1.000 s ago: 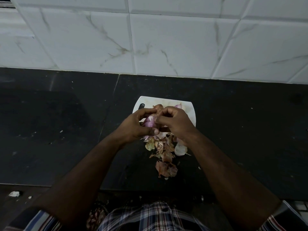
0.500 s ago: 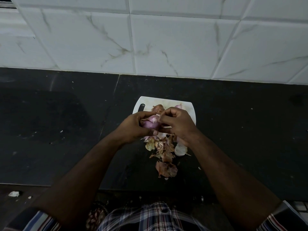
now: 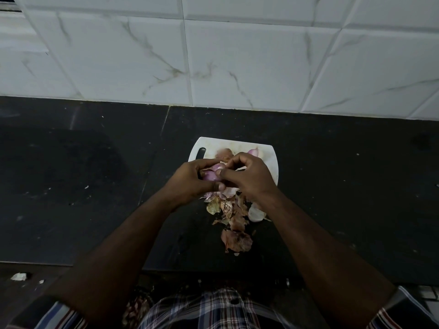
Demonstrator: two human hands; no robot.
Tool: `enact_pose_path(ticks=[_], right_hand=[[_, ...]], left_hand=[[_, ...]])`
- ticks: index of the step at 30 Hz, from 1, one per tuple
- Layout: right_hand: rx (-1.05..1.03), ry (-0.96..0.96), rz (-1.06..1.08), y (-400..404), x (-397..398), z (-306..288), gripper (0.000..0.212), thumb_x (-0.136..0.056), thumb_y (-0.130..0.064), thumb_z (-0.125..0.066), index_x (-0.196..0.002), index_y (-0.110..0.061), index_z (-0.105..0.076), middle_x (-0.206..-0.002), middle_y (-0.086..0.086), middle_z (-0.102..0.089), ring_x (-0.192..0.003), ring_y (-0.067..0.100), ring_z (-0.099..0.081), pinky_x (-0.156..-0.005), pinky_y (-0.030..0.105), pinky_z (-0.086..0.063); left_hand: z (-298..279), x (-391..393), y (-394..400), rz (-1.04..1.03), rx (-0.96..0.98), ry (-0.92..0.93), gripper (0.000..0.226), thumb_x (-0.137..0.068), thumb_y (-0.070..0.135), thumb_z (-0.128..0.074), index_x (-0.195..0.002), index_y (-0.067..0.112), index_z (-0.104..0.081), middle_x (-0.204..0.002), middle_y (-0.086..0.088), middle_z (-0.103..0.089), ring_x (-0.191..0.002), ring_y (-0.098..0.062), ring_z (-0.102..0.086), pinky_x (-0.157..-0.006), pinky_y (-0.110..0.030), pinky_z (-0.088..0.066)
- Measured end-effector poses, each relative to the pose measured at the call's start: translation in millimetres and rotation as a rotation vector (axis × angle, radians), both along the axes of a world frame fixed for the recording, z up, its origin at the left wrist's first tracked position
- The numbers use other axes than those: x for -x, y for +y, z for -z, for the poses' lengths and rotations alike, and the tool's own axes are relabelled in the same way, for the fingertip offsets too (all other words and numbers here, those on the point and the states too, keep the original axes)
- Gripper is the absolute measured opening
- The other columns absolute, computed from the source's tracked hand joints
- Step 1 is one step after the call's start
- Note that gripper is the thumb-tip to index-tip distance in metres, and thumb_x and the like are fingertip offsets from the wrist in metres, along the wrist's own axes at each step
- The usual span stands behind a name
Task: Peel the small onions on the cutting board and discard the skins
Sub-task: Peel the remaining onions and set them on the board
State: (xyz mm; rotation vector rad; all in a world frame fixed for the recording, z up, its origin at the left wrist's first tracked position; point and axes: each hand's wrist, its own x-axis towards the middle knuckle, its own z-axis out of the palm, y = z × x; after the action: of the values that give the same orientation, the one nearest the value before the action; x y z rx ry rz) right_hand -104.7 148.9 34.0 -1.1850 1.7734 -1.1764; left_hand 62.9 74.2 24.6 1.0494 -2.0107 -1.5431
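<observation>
While both hands meet over the white cutting board [image 3: 270,160], the left hand [image 3: 190,179] cups a small purple onion [image 3: 212,173], fingers curled round it and thumb tucked underneath. Right hand [image 3: 249,176] is curled too, thumb and fingertips pinching at the top of the same onion; whether it has a strip of skin or the bulb itself, cannot tell. Cutting board sits on the dark bench [image 3: 95,186], handle slot at its left end, near the tiled wall [image 3: 213,55]. Two more onions on the far part of the board: one brown, unpeeled [image 3: 224,153], one pinkish [image 3: 253,151], both partly hidden behind the fingers. Pile of loose skins [image 3: 228,210] lies on the near edge of the board and spills onto the bench toward the person, with one large brown skin [image 3: 236,241] nearest. Pale peeled piece [image 3: 255,213] just beside the right wrist. Plaid shirt [image 3: 213,309] at bottom edge.
</observation>
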Motion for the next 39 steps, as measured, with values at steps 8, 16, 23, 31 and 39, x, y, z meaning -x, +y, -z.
enact_pose_path(ticks=[8, 16, 23, 31, 39], right_hand=[[-0.058, -0.356, 0.004, 0, 11, 5, 0.019, -0.079, 0.005, -0.074, -0.086, -0.012, -0.069, -0.09, 0.008, -0.072, -0.087, 0.025, -0.071, -0.082, 0.048, -0.061], [-0.02, -0.068, 0.103, 0, 6, 12, 0.024, -0.071, 0.002, -0.077, -0.079, -0.02, -0.072, -0.072, -0.007, -0.07, -0.07, 0.008, -0.067, -0.066, 0.028, -0.056], [-0.211, 0.27, -0.136, 17, 16, 19, 0.017, -0.085, -0.023, -0.076, -0.102, -0.02, -0.079, -0.097, -0.007, -0.077, -0.091, 0.005, -0.069, -0.08, 0.024, -0.052], [-0.043, -0.149, 0.036, 8, -4, -1, 0.032, -0.086, -0.024, -0.077, -0.117, -0.015, -0.071, -0.098, 0.002, -0.075, -0.088, 0.018, -0.074, -0.08, 0.044, -0.062], [-0.003, 0.191, 0.152, 6, -14, 12, 0.009, -0.089, -0.009, -0.069, -0.093, -0.015, -0.074, -0.089, -0.001, -0.075, -0.086, 0.015, -0.069, -0.081, 0.032, -0.056]], left_hand=[[2, -7, 3, -0.025, -0.324, 0.265, 0.051, -0.074, 0.002, -0.078, -0.123, 0.011, -0.068, -0.112, -0.005, -0.076, -0.102, -0.02, -0.072, -0.085, -0.028, -0.059], [19, -10, 4, -0.057, -0.671, 0.483, 0.059, -0.076, 0.012, -0.083, -0.129, 0.002, -0.061, -0.119, -0.019, -0.068, -0.103, -0.028, -0.07, -0.086, -0.037, -0.061], [14, -14, -4, -0.039, -0.783, 0.621, 0.09, -0.059, 0.029, -0.098, -0.133, -0.002, -0.057, -0.117, -0.02, -0.069, -0.102, -0.028, -0.071, -0.084, -0.036, -0.061], [20, -7, 6, -0.031, -0.791, 0.66, 0.082, -0.06, 0.028, -0.097, -0.127, -0.002, -0.06, -0.113, -0.016, -0.07, -0.098, -0.025, -0.072, -0.085, -0.035, -0.06], [21, -2, 12, -0.083, -0.777, 0.606, 0.097, -0.048, 0.027, -0.102, -0.13, 0.001, -0.058, -0.117, -0.018, -0.07, -0.1, -0.029, -0.072, -0.083, -0.038, -0.061]])
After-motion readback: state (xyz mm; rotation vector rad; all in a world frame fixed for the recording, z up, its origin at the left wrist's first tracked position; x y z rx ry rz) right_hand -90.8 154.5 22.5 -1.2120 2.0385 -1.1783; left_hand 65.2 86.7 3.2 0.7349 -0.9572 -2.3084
